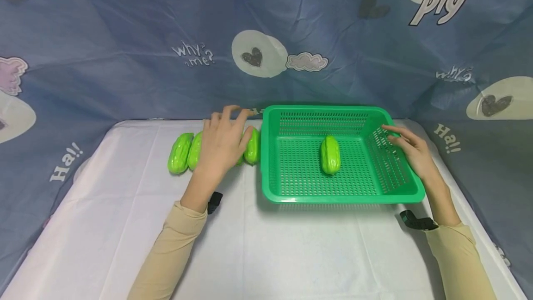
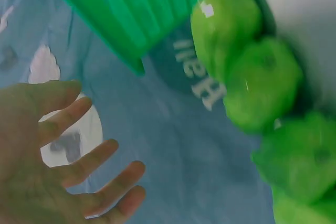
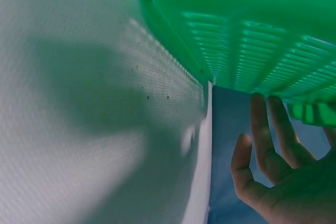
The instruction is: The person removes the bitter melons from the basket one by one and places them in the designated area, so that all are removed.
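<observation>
Several glossy green ribbed vegetables (image 1: 180, 153) lie side by side in a row on the white cloth, left of the green plastic basket (image 1: 333, 199). My left hand (image 1: 220, 142) is held over this row and hides its middle part. In the left wrist view the left hand's fingers (image 2: 100, 158) are spread, with nothing held, apart from the vegetables (image 2: 262, 82). A single vegetable of the same kind (image 1: 331, 154) lies inside the basket. My right hand (image 1: 416, 154) is at the basket's right rim, fingertips over the edge; its other fingers (image 3: 262, 129) extend loosely by the outer wall.
The white cloth (image 1: 312, 253) covers the table. A blue printed curtain (image 1: 145, 82) hangs close behind the basket and continues along both sides. The basket's slotted walls stand up around its floor.
</observation>
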Demonstrator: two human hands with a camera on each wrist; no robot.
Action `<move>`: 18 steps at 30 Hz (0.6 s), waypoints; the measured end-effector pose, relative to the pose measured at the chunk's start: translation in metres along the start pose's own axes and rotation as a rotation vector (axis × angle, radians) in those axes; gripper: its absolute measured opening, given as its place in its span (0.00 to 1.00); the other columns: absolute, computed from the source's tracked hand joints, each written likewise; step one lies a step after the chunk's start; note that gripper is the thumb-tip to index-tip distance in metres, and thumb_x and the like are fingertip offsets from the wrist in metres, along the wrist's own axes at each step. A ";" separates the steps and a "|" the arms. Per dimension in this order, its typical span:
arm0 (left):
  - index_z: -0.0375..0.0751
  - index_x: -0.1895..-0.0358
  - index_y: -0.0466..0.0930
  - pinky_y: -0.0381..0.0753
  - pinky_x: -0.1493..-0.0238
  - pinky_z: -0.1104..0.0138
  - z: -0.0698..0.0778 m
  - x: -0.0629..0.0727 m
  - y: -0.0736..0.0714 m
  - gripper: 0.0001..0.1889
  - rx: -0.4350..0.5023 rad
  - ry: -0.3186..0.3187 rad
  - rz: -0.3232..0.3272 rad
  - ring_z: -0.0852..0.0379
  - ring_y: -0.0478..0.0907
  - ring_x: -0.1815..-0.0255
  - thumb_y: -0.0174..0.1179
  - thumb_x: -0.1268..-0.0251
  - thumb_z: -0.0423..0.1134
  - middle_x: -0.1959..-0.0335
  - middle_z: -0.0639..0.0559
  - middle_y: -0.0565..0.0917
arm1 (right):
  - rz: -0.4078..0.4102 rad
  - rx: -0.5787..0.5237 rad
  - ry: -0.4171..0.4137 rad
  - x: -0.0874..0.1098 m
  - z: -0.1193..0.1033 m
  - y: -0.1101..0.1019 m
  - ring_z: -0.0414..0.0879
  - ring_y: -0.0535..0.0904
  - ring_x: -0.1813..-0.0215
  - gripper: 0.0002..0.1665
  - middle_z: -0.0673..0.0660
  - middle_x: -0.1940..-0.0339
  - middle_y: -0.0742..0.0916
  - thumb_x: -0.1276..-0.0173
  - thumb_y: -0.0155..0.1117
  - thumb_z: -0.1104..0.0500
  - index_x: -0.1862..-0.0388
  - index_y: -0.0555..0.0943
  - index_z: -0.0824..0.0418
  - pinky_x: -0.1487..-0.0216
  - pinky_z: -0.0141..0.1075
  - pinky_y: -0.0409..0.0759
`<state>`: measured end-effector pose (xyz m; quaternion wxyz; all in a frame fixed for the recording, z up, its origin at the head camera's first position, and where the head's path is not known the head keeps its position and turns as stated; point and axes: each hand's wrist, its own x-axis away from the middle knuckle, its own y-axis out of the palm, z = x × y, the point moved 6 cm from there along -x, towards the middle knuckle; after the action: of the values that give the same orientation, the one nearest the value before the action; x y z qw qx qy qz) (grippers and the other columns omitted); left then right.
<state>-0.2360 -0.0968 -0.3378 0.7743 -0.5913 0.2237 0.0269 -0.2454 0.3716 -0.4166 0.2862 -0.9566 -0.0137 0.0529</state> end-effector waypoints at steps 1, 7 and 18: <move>0.56 0.29 0.79 0.81 0.46 0.40 0.006 0.000 0.003 0.19 0.000 0.018 0.001 0.25 0.80 0.37 0.58 0.16 0.51 0.27 0.36 0.78 | 0.001 0.001 0.000 0.000 0.000 0.000 0.18 0.70 0.36 0.29 0.51 0.14 0.70 0.11 0.50 0.44 0.18 0.73 0.48 0.20 0.70 0.63; 0.57 0.31 0.81 0.80 0.39 0.42 0.039 0.005 0.020 0.17 0.006 0.138 0.020 0.30 0.79 0.36 0.59 0.16 0.51 0.27 0.39 0.78 | 0.000 0.002 -0.003 0.000 0.001 0.000 0.18 0.70 0.38 0.29 0.51 0.13 0.70 0.11 0.50 0.45 0.18 0.73 0.48 0.21 0.70 0.64; 0.57 0.32 0.80 0.81 0.39 0.43 0.093 0.013 0.041 0.20 -0.014 0.282 -0.031 0.32 0.81 0.34 0.64 0.20 0.53 0.27 0.40 0.80 | 0.007 -0.012 0.020 0.001 0.002 0.000 0.37 0.70 0.21 0.29 0.48 0.14 0.71 0.12 0.51 0.45 0.18 0.73 0.49 0.18 0.71 0.60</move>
<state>-0.2075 -0.0013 -0.3609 0.7313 -0.5980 0.3210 -0.0671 -0.2446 0.3732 -0.4184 0.2805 -0.9588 -0.0079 0.0442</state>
